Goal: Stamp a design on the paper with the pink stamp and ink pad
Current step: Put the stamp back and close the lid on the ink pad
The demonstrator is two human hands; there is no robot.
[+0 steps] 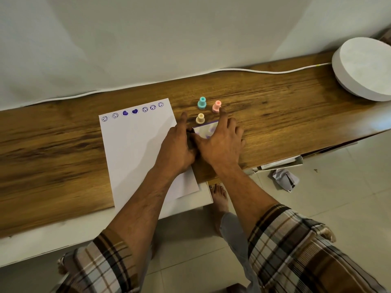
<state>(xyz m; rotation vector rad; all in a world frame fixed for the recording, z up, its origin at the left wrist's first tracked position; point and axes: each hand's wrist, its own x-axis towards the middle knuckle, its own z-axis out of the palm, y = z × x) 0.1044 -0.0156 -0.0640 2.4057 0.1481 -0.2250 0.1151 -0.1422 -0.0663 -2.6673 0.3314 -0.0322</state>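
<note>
A white sheet of paper [135, 149] lies on the wooden table [275, 115], with a row of purple smiley and heart prints along its far edge. The pink stamp [216, 106] stands upright beyond my hands, beside a teal stamp [201, 103] and a cream stamp [200, 118]. The ink pad [204, 130], a flat white case smudged with purple, lies just right of the paper. My left hand [176, 144] and my right hand [220, 140] both rest on the ink pad, fingers spread over its edges. My right fingertip nearly touches the pink stamp.
A round white foam disc [364, 68] sits at the table's far right. A white cable [254, 70] runs along the back edge under a white cloth backdrop. Crumpled paper [284, 178] and a box lie on the tiled floor, near my bare foot [220, 199].
</note>
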